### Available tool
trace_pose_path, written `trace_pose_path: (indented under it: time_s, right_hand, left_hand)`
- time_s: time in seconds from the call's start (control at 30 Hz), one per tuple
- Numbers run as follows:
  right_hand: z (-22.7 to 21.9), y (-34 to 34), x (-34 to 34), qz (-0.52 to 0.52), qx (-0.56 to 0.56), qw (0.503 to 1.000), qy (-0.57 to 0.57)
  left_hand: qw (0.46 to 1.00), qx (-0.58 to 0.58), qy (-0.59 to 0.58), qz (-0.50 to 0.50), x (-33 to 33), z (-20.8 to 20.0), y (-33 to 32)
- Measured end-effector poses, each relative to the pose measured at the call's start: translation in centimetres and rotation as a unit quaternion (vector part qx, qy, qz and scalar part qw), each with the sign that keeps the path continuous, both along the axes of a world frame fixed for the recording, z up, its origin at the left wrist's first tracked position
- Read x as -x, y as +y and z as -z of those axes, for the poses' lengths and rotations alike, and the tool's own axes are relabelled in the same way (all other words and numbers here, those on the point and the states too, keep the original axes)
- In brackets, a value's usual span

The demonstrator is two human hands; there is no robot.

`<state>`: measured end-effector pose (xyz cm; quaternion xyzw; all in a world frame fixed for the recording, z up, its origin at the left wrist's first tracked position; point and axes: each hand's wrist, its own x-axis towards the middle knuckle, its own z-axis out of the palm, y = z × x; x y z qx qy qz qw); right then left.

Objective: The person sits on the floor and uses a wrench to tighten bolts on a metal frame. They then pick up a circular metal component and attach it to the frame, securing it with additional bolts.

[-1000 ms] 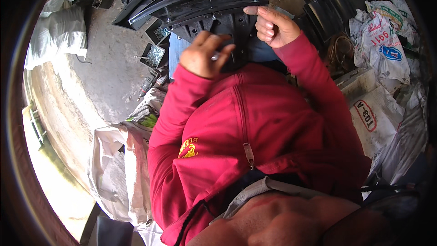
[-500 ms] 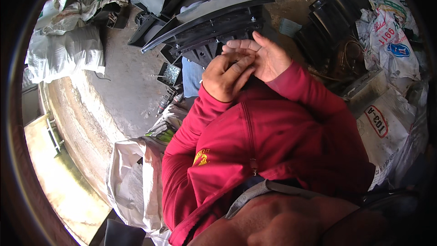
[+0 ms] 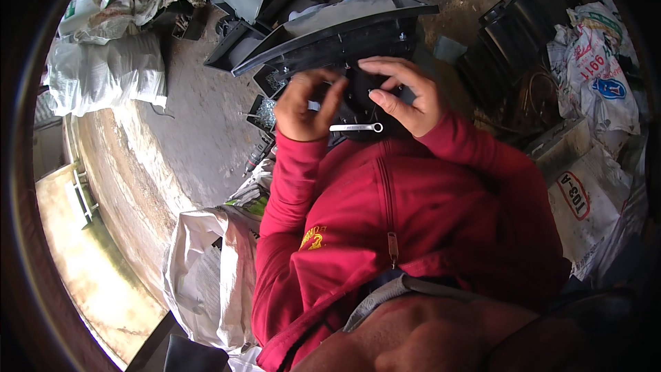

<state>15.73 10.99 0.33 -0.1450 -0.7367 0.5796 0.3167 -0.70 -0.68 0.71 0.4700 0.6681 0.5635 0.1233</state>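
Note:
A black panel-like part [image 3: 330, 38], with bolts along its edge and a grey inner face, stands tilted in front of me. My left hand [image 3: 303, 107] is close to its near side at the left, fingers bent and smeared by motion; whether it holds anything does not show. To its right, my right hand [image 3: 410, 96] curves over the dark underside, thumb and fingers apart, with nothing visible gripped. A silver combination wrench [image 3: 356, 127] lies crosswise between my wrists, just above my red jacket, its ring end to the right.
Beyond my left hand are a small tray of shiny hardware [image 3: 263, 111] and a power drill [image 3: 258, 155] on the floor. Black bins [image 3: 241, 41] sit farther off. White sacks stand at left [image 3: 107, 72], lower left [image 3: 210, 275] and right [image 3: 595, 76]. Dark curved parts [image 3: 509, 41] are stacked at right.
My hands, together half a second ago with fingers touching over the palm, have moved apart. The wrench has come into sight between them. The black part appears slightly farther right.

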Motion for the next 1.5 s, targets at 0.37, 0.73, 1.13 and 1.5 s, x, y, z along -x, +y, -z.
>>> trace_pose_path:
  time_s: [0.37, 0.73, 1.13, 1.5]
  right_hand:
    - [3.0, 3.4, 3.8, 0.204, -0.492, 0.839, -0.112]
    - [3.8, 3.2, 3.7, 0.213, -0.458, 0.856, -0.11]
    - [4.3, 3.3, 3.9, 0.216, -0.452, 0.858, -0.114]
    - [3.5, 3.2, 3.9, 0.195, -0.457, 0.857, -0.133]
  left_hand:
    - [0.911, 0.115, 0.373, -0.133, 1.9, 1.0, 4.2]
    - [0.927, 0.092, 0.35, -0.094, 2.3, 2.1, 4.7]
    - [0.952, 0.149, 0.259, -0.07, 0.5, 1.5, 2.7]
    - [0.965, 0.123, 0.226, -0.05, 0.4, -0.3, 3.3]
